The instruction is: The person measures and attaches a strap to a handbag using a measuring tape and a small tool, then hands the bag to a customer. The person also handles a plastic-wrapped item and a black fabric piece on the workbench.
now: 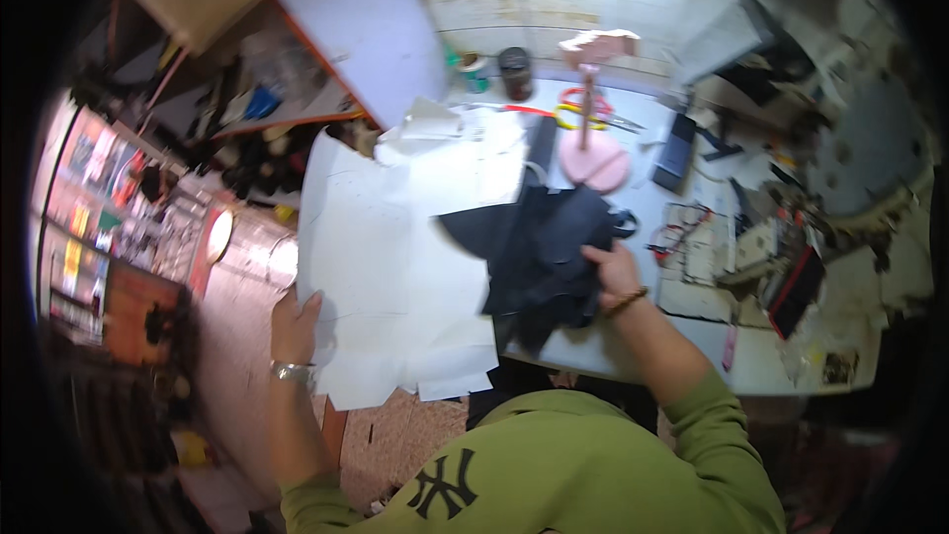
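at the front edge of a pale table (593,348), in the head view, a large white sheet (395,277) spreads out to the left, its lower end jutting past the tabletop over the floor. the left hand (295,328) is closed at the sheet's left edge, thumb lying along it; the other fingers are hidden, so how they curl i cannot tell. a metal watch (293,372) sits on that wrist. the right hand (617,275) is partly closed, gripping a loose bunch of dark pieces (554,247) by the right side, thumb on top; the bunch overlaps the sheet's right edge. a beaded bracelet (627,303) circles this wrist. behind the dark pieces stands a pink round base (595,166) with a post, and near it lie scissors (567,119) with red and yellow handles. farther back is a dark jar (515,75); to the right, a dark blue box-shaped thing (675,151).
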`<action>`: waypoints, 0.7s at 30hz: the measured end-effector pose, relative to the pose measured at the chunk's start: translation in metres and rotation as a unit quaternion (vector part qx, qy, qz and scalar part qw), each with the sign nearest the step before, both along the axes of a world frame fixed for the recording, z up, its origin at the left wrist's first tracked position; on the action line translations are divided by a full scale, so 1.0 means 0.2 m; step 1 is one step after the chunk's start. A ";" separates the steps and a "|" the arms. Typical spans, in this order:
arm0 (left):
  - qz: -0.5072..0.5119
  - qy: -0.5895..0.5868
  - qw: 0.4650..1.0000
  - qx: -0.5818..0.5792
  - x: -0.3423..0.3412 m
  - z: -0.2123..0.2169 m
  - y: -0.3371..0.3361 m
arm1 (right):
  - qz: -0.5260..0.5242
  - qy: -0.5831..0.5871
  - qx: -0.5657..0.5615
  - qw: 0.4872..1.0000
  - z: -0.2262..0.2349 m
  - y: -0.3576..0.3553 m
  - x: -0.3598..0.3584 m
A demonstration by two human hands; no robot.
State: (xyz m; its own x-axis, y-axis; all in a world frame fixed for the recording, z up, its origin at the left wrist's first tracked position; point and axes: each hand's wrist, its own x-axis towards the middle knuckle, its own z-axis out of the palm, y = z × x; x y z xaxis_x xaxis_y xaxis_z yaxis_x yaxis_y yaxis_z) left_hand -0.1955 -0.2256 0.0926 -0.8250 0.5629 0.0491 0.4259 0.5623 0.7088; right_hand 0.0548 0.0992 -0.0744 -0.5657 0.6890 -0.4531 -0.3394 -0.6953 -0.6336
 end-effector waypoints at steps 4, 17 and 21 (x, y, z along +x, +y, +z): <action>0.053 0.059 0.996 -0.050 -0.11 -0.01 -0.22 | -0.029 -0.059 0.073 0.995 -0.01 0.20 0.17; 0.363 0.021 0.922 -0.136 -0.24 -0.38 -1.51 | -0.098 -0.247 0.443 0.856 -0.18 0.32 0.36; 0.378 -0.154 0.901 -0.148 -0.18 -0.79 -1.89 | -0.068 -0.417 0.677 0.602 0.02 0.15 0.38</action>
